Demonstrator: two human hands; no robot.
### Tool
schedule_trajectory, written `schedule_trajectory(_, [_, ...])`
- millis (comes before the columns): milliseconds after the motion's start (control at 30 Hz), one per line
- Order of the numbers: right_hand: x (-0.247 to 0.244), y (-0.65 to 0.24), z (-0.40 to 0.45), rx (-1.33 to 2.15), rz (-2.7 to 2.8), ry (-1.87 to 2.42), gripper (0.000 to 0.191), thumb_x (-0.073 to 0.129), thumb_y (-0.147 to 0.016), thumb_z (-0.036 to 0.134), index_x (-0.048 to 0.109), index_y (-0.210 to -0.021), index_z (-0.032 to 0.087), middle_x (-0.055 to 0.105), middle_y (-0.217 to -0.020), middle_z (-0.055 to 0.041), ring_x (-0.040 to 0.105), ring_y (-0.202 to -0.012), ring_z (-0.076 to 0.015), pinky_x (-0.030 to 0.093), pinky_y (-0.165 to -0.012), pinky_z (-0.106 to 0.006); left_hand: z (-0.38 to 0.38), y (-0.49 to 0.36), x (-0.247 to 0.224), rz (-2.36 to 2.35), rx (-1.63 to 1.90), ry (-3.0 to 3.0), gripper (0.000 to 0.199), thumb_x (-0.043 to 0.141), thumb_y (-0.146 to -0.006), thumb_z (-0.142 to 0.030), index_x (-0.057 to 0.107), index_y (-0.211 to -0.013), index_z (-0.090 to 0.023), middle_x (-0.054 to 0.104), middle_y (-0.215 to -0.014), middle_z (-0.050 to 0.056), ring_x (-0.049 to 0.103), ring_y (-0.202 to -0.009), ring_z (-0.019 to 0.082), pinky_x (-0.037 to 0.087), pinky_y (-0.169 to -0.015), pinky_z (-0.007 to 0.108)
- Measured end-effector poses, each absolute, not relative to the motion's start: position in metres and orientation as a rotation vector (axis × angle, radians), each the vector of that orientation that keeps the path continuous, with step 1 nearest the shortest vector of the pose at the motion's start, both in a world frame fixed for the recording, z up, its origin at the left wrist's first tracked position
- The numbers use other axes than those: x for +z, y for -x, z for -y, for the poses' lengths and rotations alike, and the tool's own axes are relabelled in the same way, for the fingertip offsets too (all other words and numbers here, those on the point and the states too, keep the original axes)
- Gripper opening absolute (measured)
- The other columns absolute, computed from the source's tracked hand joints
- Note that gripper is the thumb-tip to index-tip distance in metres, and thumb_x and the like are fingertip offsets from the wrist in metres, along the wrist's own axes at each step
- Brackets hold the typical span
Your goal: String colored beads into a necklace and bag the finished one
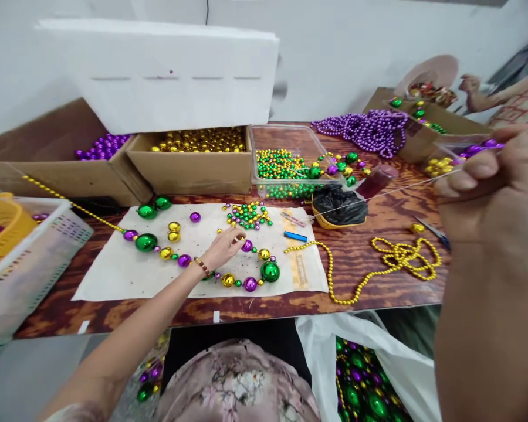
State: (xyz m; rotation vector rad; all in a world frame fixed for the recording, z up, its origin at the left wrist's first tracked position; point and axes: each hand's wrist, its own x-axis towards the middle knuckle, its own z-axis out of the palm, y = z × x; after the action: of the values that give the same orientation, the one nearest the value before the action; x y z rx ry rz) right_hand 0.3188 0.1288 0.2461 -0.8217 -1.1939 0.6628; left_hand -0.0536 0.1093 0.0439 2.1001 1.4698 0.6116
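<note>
Closest to us, our right hand [497, 170] is raised well off the table, fingers curled narrow around a pale thread [391, 190]. We judge it is lifted this way to keep the line taut, since the thread runs nearly straight down toward the cloth [123, 275]. Our left hand [226, 246] hangs low over that cloth, fingers bent close together beside a purple ball at the near end of the strand; whether they pinch a bead or only the thread, we cannot tell.

From there the strand of balls [184, 260] bends across the cloth in purple, green and gold, with its thin gold tail reaching up to the left. Pale fabric probably sits underneath to stop round things rolling. Just beyond our left fingers lies a pile of small beads [250, 215], likely put there for easy reach.

Farther right, a gold bead chain [400, 258] lies loosely looped on the wood, near scissors [437, 234]. Behind the cloth, a cardboard box [189, 170] of gold beads and a clear tub [254, 152] of small ones seem grouped as stock. Another person's hand [470, 85] shows at far right.
</note>
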Motion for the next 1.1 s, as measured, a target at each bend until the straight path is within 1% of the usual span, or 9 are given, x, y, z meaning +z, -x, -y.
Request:
schedule_trajectory(100, [0.247,-0.281,-0.123,0.674,1.090,0.771,0.016,0.067,-0.084,0.008,0.068,-0.073,0.019,0.045,-0.049,0.0063,0.040,-0.043,-0.0065,0.023,-0.040,-0.023,-0.101,0.065,0.037,-1.477,0.487,-2.132,0.016,0.047,-0.095,-0.023,0.061,-0.101,-0.018,0.066,-0.105,0.007,0.062,-0.096,0.019,0.049,-0.089,0.031])
schedule_trajectory(200, [0.250,-0.257,-0.119,0.699,1.157,0.803,0.016,0.061,-0.083,0.005,0.070,-0.076,0.017,0.048,-0.047,0.0048,0.043,-0.043,-0.0072,0.027,-0.039,-0.023,-0.096,0.069,0.036,-1.508,0.373,-2.146,0.017,0.047,-0.095,-0.023,0.062,-0.102,-0.019,0.067,-0.105,0.007,0.063,-0.097,0.022,0.048,-0.090,0.033])
schedule_trajectory(367, [0.260,-0.236,-0.121,0.788,1.332,0.815,0.019,0.067,-0.078,0.008,0.073,-0.094,0.015,0.056,-0.055,0.0028,0.055,-0.050,-0.0096,0.042,-0.044,-0.025,-0.094,0.069,0.041,-1.643,0.204,-2.153,0.022,0.045,-0.096,-0.025,0.065,-0.104,-0.019,0.066,-0.106,0.010,0.065,-0.096,0.026,0.049,-0.085,0.037])
schedule_trajectory(467, [0.264,-0.215,-0.123,0.861,1.438,0.796,0.021,0.070,-0.081,0.015,0.073,-0.102,0.016,0.062,-0.060,0.0006,0.060,-0.053,-0.0115,0.046,-0.045,-0.025,-0.093,0.072,0.045,-1.673,0.131,-2.151,0.023,0.047,-0.096,-0.027,0.067,-0.105,-0.019,0.067,-0.105,0.010,0.067,-0.095,0.027,0.049,-0.084,0.037])
schedule_trajectory(600, [0.260,-0.181,-0.122,1.007,1.481,0.727,0.013,0.072,-0.085,0.022,0.072,-0.098,0.018,0.067,-0.065,-0.0019,0.062,-0.055,-0.0123,0.047,-0.045,-0.024,-0.092,0.088,0.051,-1.750,0.119,-2.125,0.024,0.052,-0.094,-0.028,0.065,-0.113,-0.022,0.068,-0.112,0.007,0.067,-0.098,0.024,0.049,-0.085,0.033])
schedule_trajectory(733, [0.236,-0.151,-0.118,1.182,1.444,0.674,0.008,0.069,-0.088,0.022,0.073,-0.094,0.019,0.068,-0.066,-0.0018,0.064,-0.057,-0.0139,0.049,-0.048,-0.024,-0.101,0.124,0.061,-1.973,0.193,-2.078,0.026,0.044,-0.099,-0.027,0.064,-0.115,-0.021,0.067,-0.115,0.008,0.062,-0.106,0.023,0.046,-0.093,0.032])
schedule_trajectory(867, [0.199,-0.128,-0.111,1.370,1.366,0.654,0.010,0.068,-0.090,0.026,0.072,-0.096,0.020,0.068,-0.065,-0.0008,0.064,-0.056,-0.0145,0.051,-0.048,-0.024,-0.127,0.162,0.066,-2.269,0.234,-2.003,0.034,0.037,-0.100,-0.026,0.060,-0.123,-0.017,0.061,-0.124,0.014,0.051,-0.119,0.032,0.039,-0.101,0.043])
schedule_trajectory(933, [0.180,-0.119,-0.105,1.453,1.317,0.682,0.012,0.068,-0.091,0.028,0.072,-0.097,0.020,0.067,-0.064,-0.0009,0.062,-0.055,-0.0138,0.050,-0.049,-0.024,-0.142,0.174,0.064,-2.322,0.194,-1.985,0.036,0.041,-0.099,-0.027,0.057,-0.129,-0.015,0.059,-0.127,0.016,0.048,-0.119,0.035,0.039,-0.098,0.047])
schedule_trajectory(1100, [0.137,-0.108,-0.089,1.588,1.194,0.797,0.013,0.066,-0.093,0.031,0.070,-0.099,0.020,0.067,-0.067,-0.0008,0.063,-0.058,-0.0131,0.050,-0.052,-0.022,-0.166,0.183,0.056,-2.251,0.041,-2.013,0.044,0.053,-0.095,-0.031,0.051,-0.137,-0.016,0.058,-0.130,0.015,0.049,-0.118,0.034,0.039,-0.096,0.046])
